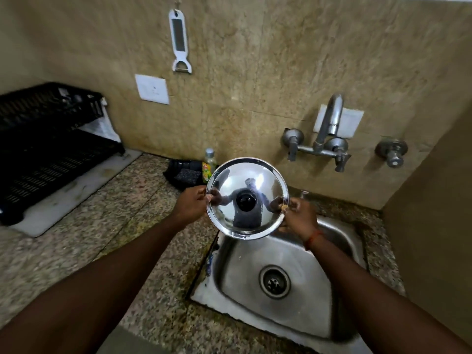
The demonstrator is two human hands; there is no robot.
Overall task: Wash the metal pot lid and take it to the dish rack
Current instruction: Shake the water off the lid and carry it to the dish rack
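Shiny round metal pot lid (258,180), black-knobbed, tilted above the sink (301,251) rim; black dish rack (46,139) well to its left.

Legible text: none. Bottle (209,163), just beyond the left hand (192,203): red, yellow and green label (205,171), lettering too blurred to read.

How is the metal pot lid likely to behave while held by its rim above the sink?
The metal pot lid looks stiff: polished metal, no sag between the left hand and right hand pinching opposite edges. Its mirror-smooth surface is probably slippery, more so once wet. Being round, it could roll if set on edge.
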